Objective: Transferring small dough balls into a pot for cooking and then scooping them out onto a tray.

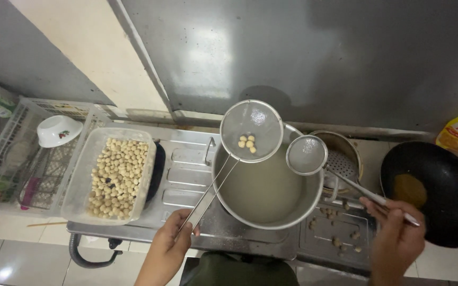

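Holding 2 wire-mesh skimmers over a large steel pot point(271, 212) of cloudy liquid, the person works at a steel counter point(186, 169). Left hand point(173, 238) has its fingers clamped on the handle of the larger skimmer point(251, 131), which carries about 5 pale round balls point(247, 142). Right hand point(396, 233) pinches the handle of the smaller skimmer point(307, 154), which looks bare. Most balls already seem scooped out: a clear plastic tub point(80, 201) at left is heaped with them, and few appear left in the pot
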